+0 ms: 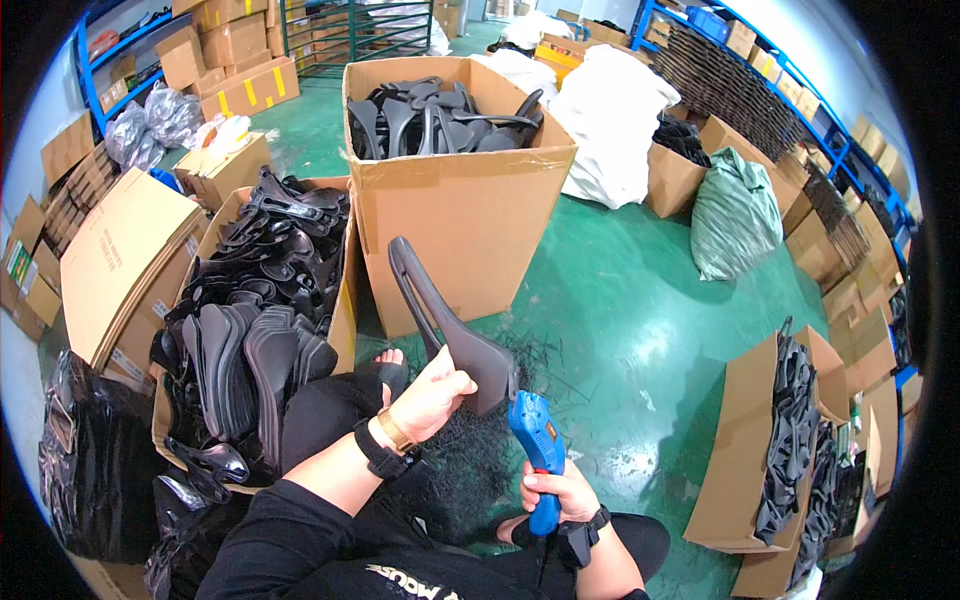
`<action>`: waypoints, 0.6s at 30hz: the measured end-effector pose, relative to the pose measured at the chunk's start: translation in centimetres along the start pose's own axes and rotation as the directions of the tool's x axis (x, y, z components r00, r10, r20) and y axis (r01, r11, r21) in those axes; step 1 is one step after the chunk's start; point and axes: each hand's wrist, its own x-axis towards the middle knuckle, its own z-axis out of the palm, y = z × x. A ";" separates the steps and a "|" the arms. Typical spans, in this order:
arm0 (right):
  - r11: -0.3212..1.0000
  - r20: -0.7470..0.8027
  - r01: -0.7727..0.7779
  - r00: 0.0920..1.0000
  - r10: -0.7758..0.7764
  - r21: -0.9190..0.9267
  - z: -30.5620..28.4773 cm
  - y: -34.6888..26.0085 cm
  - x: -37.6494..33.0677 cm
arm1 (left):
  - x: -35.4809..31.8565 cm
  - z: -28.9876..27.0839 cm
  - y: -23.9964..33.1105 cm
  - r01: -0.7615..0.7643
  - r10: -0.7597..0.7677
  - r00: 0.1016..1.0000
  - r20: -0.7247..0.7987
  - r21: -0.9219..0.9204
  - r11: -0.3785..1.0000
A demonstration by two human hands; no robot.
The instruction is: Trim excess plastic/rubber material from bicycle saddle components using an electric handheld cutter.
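— Black shirt is nearest to us, on this side of the tall box. How far is the work?

— I judge it is somewhere in the middle. One saddle is in work before the tall box, with the blue tool at its wide end. Black scraps, nearer to us than that box, suggest that many pieces are already trimmed.

— And what is left?

— More saddles fill the tall box, and also the low box to its left. Which ones are finished, I cannot tell.

— How are the hands?

— Left hand grasps the saddle by its edge; the narrow end points toward the tall box. Right hand is clenched around the blue tool. Whether its tip touches the saddle, I cannot tell.
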 end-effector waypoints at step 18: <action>0.999 -0.001 0.018 1.000 -0.018 0.046 -0.7 0.5 -0.3 | 0.7 -0.2 2.9 0.246 -0.245 0.969 -0.025 0.095 0.965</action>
